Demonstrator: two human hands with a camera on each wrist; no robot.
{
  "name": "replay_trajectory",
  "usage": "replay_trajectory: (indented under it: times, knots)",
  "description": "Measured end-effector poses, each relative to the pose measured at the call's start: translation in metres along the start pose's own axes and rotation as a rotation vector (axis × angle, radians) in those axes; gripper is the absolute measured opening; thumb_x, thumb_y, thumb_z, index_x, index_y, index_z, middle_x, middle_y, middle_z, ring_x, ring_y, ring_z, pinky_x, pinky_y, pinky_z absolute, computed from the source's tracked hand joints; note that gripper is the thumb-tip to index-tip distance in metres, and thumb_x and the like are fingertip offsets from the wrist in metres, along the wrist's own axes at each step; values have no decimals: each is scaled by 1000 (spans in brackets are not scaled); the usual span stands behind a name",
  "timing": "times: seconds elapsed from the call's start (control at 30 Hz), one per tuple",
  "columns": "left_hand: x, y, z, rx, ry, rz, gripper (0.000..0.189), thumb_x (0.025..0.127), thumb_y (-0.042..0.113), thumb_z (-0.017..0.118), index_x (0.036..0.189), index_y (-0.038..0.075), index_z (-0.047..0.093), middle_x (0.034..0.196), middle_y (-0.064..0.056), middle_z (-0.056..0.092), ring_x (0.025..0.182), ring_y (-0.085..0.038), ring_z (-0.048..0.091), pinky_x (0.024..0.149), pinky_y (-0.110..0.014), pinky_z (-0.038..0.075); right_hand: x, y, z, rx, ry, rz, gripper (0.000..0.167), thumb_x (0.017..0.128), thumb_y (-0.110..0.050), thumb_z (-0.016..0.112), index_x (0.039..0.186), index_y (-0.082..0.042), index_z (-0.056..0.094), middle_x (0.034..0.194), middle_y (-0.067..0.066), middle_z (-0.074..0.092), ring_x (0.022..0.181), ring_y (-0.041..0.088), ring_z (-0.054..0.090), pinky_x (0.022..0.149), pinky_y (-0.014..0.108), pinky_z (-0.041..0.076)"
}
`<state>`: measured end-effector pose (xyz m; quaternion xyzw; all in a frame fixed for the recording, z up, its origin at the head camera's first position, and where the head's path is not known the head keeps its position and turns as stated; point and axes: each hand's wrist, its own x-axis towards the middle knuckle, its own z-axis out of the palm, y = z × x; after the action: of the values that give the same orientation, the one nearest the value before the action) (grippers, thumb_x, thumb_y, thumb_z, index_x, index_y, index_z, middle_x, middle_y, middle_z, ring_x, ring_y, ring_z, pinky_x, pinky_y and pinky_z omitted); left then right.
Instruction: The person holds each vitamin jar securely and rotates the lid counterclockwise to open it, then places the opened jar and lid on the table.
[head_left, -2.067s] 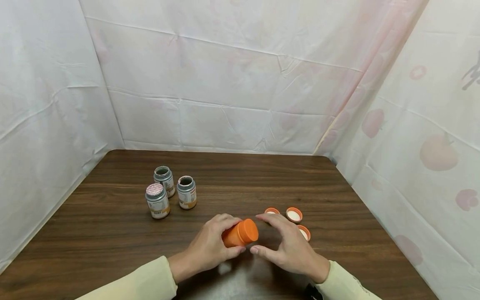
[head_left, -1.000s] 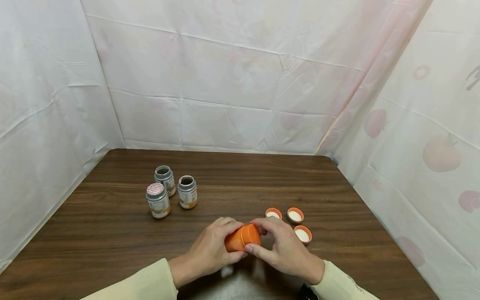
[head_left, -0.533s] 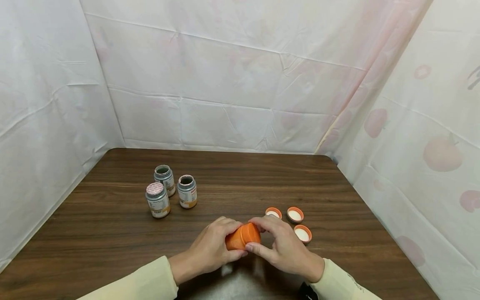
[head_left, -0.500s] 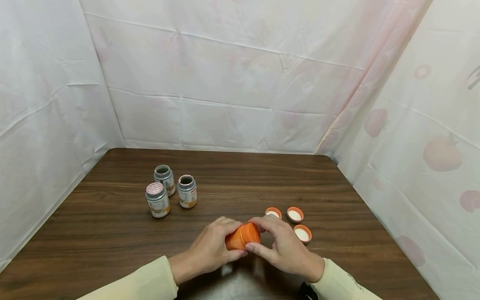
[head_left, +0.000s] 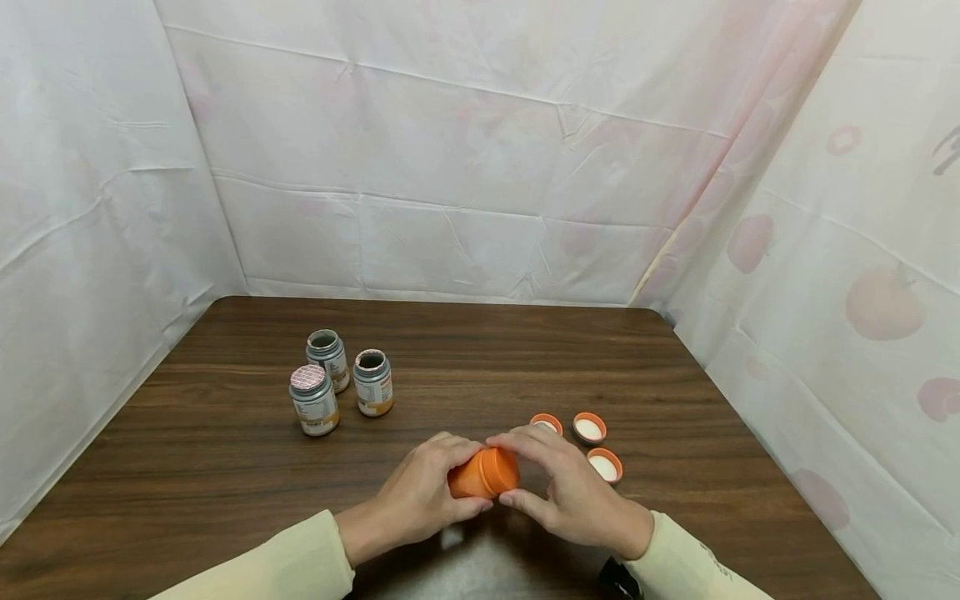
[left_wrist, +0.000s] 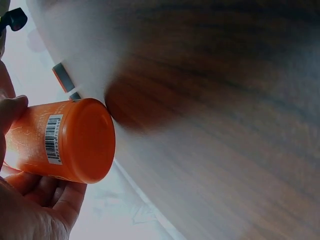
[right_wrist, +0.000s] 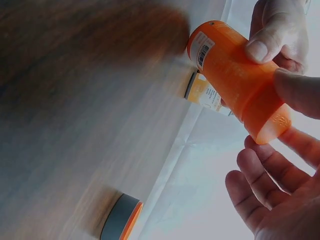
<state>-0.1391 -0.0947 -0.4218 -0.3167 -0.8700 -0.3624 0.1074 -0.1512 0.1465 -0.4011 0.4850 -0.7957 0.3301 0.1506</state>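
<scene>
An orange bottle is tilted above the table, gripped round its body by my left hand. Its orange cap points right, and the barcode and base show in the left wrist view. My right hand has its thumb and index finger on opposite sides of the cap, at its edge; the other fingers are spread, as the right wrist view shows. Beyond that hand lie three upturned lids with orange rims: one lid partly behind the fingers, another lid, and a nearer lid.
Three grey jars stand upright at the left: a rear jar and a right jar, both with open mouths, and a front jar with a patterned seal on top. The brown wooden table is backed by pale curtains.
My right hand came in from the right to the bottle's cap. Since half a second ago its fingers have shifted round the cap, the index finger moving left. Jars and lids stay put.
</scene>
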Motion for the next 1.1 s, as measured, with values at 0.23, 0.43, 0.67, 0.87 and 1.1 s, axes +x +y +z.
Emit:
replay_trajectory:
  times: [0.23,0.43,0.67,0.87,1.1]
  knots:
    - [-2,-1,0,11,1,7,51,76,28,93,121,15,72,110,8,71,98,-7,60,82,-29,53,1,0,0,24,-19,-13,67,79,0,84,139,-15,60,135,-2,59,122,15,56,102,28,46]
    - [-2,-2,-1,5,-3,-4,49,76,28,93,118,17,73,111,9,71,99,-7,61,83,-30,53,1,-2,1,40,2,19,73,77,-5,88,143,-16,57,136,-1,59,121,16,57,99,31,50]
    - [0,-1,0,-8,0,-14,43,76,27,93,113,18,73,109,11,70,97,-7,60,81,-29,52,-2,-4,3,0,62,202,54,89,-37,82,135,-18,61,119,-6,65,104,15,63,86,37,56]
    - [0,-1,0,-18,1,-17,43,75,26,93,113,18,73,108,12,70,98,-7,60,82,-29,52,-2,-5,5,-52,86,286,43,87,-43,82,117,-17,68,94,-10,64,81,6,56,69,33,53]
    - [0,-2,1,-13,16,-17,45,74,27,94,113,18,73,109,12,70,98,-7,60,81,-29,53,1,-7,8,-32,76,352,34,88,-46,81,108,-21,70,85,-13,63,71,15,57,61,28,49]
